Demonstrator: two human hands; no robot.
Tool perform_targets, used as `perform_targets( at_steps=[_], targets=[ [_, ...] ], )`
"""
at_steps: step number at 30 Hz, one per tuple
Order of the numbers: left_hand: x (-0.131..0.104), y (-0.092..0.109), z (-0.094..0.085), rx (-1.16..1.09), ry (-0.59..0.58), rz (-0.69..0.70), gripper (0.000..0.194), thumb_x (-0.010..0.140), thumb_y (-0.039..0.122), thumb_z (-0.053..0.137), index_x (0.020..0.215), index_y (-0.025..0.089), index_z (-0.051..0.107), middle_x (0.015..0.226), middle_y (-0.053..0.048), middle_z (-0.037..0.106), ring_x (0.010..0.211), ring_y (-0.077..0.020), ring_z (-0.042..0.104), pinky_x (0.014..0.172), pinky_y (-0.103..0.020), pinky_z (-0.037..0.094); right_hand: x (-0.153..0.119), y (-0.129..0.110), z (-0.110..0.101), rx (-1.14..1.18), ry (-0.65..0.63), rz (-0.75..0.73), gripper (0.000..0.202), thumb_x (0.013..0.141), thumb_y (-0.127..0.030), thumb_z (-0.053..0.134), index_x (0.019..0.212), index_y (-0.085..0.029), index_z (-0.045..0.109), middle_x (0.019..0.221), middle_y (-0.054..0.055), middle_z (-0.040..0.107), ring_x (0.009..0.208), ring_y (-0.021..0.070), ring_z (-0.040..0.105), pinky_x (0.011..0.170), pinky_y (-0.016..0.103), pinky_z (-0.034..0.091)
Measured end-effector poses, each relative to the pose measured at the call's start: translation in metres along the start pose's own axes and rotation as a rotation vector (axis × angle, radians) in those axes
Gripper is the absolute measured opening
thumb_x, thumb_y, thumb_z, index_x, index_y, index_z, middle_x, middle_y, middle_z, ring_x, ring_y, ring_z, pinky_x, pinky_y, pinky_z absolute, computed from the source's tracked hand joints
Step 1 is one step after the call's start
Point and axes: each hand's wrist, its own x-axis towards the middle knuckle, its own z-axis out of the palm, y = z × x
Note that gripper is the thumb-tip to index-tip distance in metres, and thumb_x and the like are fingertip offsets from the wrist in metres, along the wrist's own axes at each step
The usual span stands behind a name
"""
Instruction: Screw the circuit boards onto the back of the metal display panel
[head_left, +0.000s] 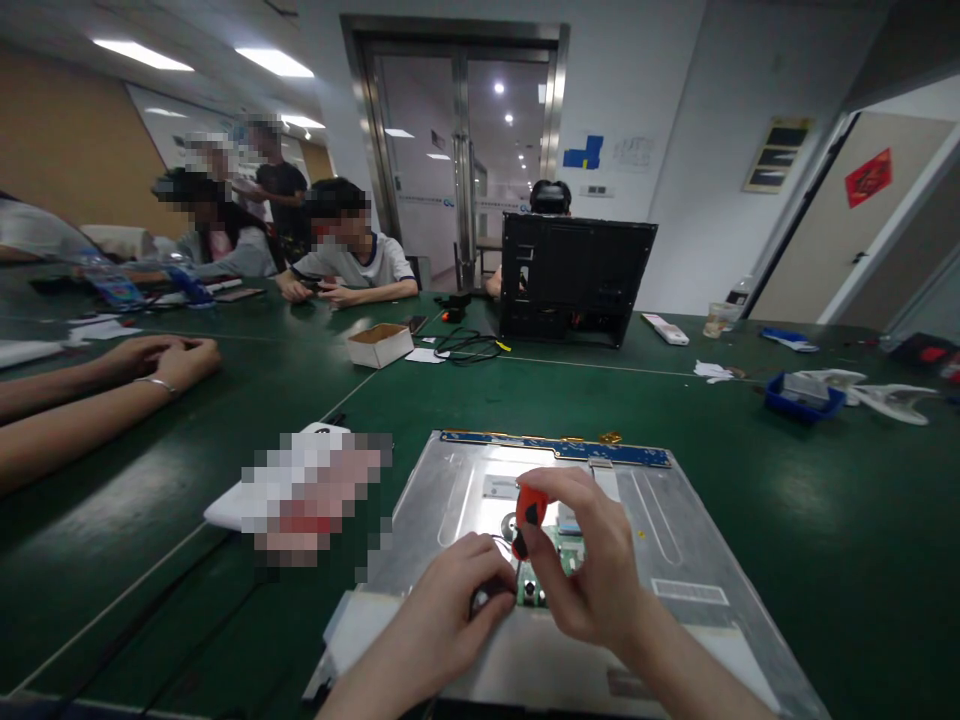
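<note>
In the head view, my right hand (600,560) pinches the red and black handle of a small screwdriver (532,506). The screwdriver stands upright, its tip pointing down at a green circuit board (553,592). Beside the tip, my left hand (454,600) is closed, fingers curled round a dark piece that I cannot make out. Both hands are over the metal back of a flat display panel (652,620) lying on the green table. Along the panel's far edge runs a blue circuit strip (622,455). My hands cover part of the green board.
A blurred white and pink item (300,495) lies left of the panel. Another person's hands (176,362) rest further left. Beyond are a small box (379,346), black cables (469,345) and an upright black monitor casing (577,280). A blue tray (804,398) stands at right.
</note>
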Motion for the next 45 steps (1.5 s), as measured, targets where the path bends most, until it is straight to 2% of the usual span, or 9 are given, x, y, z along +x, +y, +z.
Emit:
perform_targets(
  at_steps=[5,11,17,21,25,30,32,37,45],
  targets=[
    [-0.0004,-0.0003,0.0006,-0.009,-0.005,0.000,0.012,0.090,0.019,0.057,0.094,0.021,0.069,0.097,-0.006,0.066,0.092,-0.0228,0.061,0.080,-0.032,0.048,-0.0048,0.0023,0.0046,-0.045,0.078,0.045,0.037,0.088,-0.015,0.064,0.122,-0.019,0.050,0.096,0.006,0.068,0.078,0.0176,0.067,0.069,0.033,0.057],
    [0.0005,0.0017,-0.0005,-0.010,-0.004,0.024,0.012,0.093,0.021,0.056,0.094,0.021,0.068,0.096,-0.006,0.065,0.091,-0.0229,0.060,0.082,-0.032,0.049,-0.0010,-0.0010,0.0000,-0.004,0.021,-0.026,0.040,0.089,-0.011,0.055,0.127,-0.018,0.052,0.113,0.011,0.065,0.103,0.0216,0.066,0.082,0.036,0.058],
    [0.0002,-0.0005,0.0010,-0.003,0.000,0.033,0.011,0.090,0.016,0.057,0.092,0.022,0.066,0.097,-0.005,0.065,0.093,-0.0226,0.060,0.082,-0.032,0.048,0.0012,-0.0010,-0.0032,-0.022,-0.080,-0.038,0.045,0.093,-0.008,0.046,0.137,-0.017,0.051,0.113,0.012,0.065,0.101,0.0218,0.065,0.082,0.037,0.059],
    [0.0001,-0.0024,0.0023,-0.009,0.009,0.030,0.012,0.087,0.013,0.057,0.089,0.021,0.065,0.095,-0.005,0.066,0.091,-0.0221,0.060,0.079,-0.031,0.047,-0.0013,0.0022,0.0017,-0.031,-0.014,-0.050,0.042,0.091,-0.015,0.058,0.133,-0.017,0.051,0.101,0.009,0.067,0.093,0.0215,0.065,0.078,0.037,0.058],
    [0.0002,-0.0018,0.0018,-0.011,-0.004,0.020,0.012,0.089,0.015,0.056,0.091,0.021,0.066,0.096,-0.005,0.066,0.092,-0.0225,0.060,0.079,-0.031,0.047,-0.0018,0.0018,0.0026,-0.064,0.022,-0.016,0.037,0.090,-0.014,0.060,0.126,-0.021,0.057,0.103,0.008,0.063,0.087,0.0195,0.065,0.070,0.033,0.058],
    [0.0006,-0.0006,0.0002,-0.005,-0.017,0.026,0.013,0.091,0.020,0.056,0.097,0.022,0.068,0.100,-0.006,0.066,0.096,-0.0235,0.060,0.086,-0.033,0.049,0.0014,-0.0010,-0.0022,-0.014,-0.063,-0.041,0.044,0.091,-0.008,0.049,0.133,-0.018,0.053,0.113,0.012,0.066,0.101,0.0222,0.066,0.080,0.037,0.058],
    [0.0005,-0.0010,0.0001,-0.005,-0.018,0.027,0.015,0.092,0.021,0.055,0.098,0.022,0.068,0.101,-0.007,0.067,0.096,-0.0236,0.061,0.086,-0.033,0.049,0.0014,0.0002,-0.0013,-0.004,-0.048,-0.054,0.042,0.091,-0.010,0.051,0.132,-0.017,0.051,0.108,0.011,0.068,0.097,0.0221,0.066,0.080,0.038,0.058],
    [0.0001,-0.0029,0.0009,0.002,-0.016,0.034,0.017,0.092,0.019,0.054,0.099,0.021,0.069,0.100,-0.008,0.067,0.095,-0.0239,0.061,0.083,-0.033,0.050,-0.0019,0.0042,0.0049,-0.051,0.074,0.004,0.034,0.090,-0.019,0.062,0.122,-0.021,0.050,0.091,0.005,0.067,0.074,0.0180,0.065,0.065,0.033,0.056],
    [0.0005,-0.0056,0.0026,0.013,-0.017,0.064,0.016,0.094,0.018,0.052,0.101,0.021,0.066,0.100,-0.007,0.066,0.094,-0.0237,0.061,0.084,-0.033,0.050,0.0002,0.0016,0.0020,-0.066,0.064,-0.040,0.034,0.090,-0.016,0.061,0.122,-0.019,0.052,0.094,0.007,0.069,0.081,0.0193,0.067,0.071,0.034,0.058]
  ],
)
